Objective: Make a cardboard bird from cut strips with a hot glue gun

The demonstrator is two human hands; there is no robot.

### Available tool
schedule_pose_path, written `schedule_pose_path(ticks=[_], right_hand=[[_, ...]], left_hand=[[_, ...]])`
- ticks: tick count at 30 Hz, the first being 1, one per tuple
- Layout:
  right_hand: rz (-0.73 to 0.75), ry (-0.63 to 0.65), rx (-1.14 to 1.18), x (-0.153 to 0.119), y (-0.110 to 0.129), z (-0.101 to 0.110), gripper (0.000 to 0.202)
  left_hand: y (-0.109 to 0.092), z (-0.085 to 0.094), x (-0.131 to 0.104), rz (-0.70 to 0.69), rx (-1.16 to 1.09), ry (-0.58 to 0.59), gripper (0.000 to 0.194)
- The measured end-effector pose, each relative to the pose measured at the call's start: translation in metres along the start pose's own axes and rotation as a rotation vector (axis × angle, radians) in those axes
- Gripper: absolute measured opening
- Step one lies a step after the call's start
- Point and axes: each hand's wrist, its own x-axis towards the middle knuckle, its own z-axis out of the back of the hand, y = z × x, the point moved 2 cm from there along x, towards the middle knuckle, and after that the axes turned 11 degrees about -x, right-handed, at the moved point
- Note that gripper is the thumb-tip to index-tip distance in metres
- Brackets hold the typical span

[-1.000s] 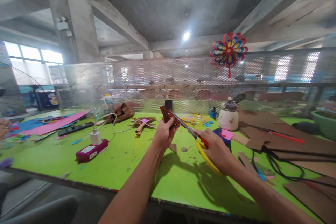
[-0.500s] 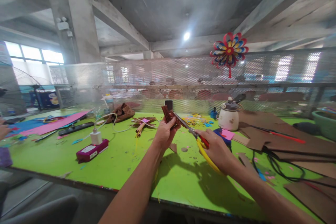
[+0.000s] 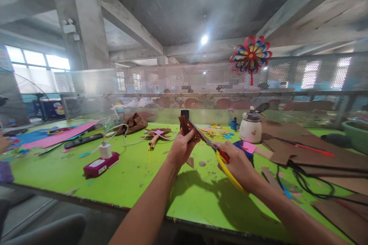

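Observation:
Between the fingers and thumb of my left hand [image 3: 183, 146] is a folded stack of brown paper [image 3: 184, 123], held upright above the table. My right hand [image 3: 233, 162] grips scissors [image 3: 227, 172] with yellow and red handles. Their metal blades point up and to the left and meet the edge of the brown paper by my left fingertips. How far the blades are apart is too small to tell. A small brown scrap [image 3: 190, 162] and a round grey-brown piece [image 3: 202, 164] lie on the green table [image 3: 198, 206] below my hands.
A purple power strip [image 3: 101, 164] with a white plug sits to the left. Behind it lie a brown paper fan shape [image 3: 155, 138] and pink paper [image 3: 63, 134]. At right stand a cream jug [image 3: 250, 128], brown sheets [image 3: 299, 141] and a black cable [image 3: 307, 187]. A person's hand [image 3: 4, 142] shows far left.
Both hands stay nearly in place. The brown paper and my left hand have shifted slightly to the right, with the scissors still against the paper.

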Motion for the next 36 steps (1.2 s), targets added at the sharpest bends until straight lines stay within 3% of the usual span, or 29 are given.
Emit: schedule_pose_path(ticks=[11, 15, 22, 28, 31, 36], right_hand=[[-0.016, 0.009, -0.042, -0.001, 0.002, 0.003, 0.041], [-0.068, 0.018, -0.115, 0.006, -0.011, -0.002, 0.045], [-0.217, 0.175, -0.384, 0.013, -0.053, -0.024, 0.04], [-0.239, 0.312, -0.467, 0.008, -0.058, -0.037, 0.036], [-0.229, 0.208, -0.42, 0.011, -0.054, -0.035, 0.035], [-0.064, -0.01, 0.05, 0.015, -0.031, -0.019, 0.038]], left_hand=[[0.002, 0.002, 0.001, 0.035, 0.014, 0.008, 0.02], [0.001, -0.003, -0.001, 0.074, 0.009, -0.027, 0.018], [0.0, -0.004, -0.001, 0.08, -0.053, -0.083, 0.021], [0.001, 0.0, 0.001, 0.1, -0.046, -0.086, 0.018], [0.002, 0.001, 0.002, 0.12, -0.031, -0.103, 0.019], [0.012, 0.0, -0.001, 0.213, 0.029, -0.034, 0.019]])
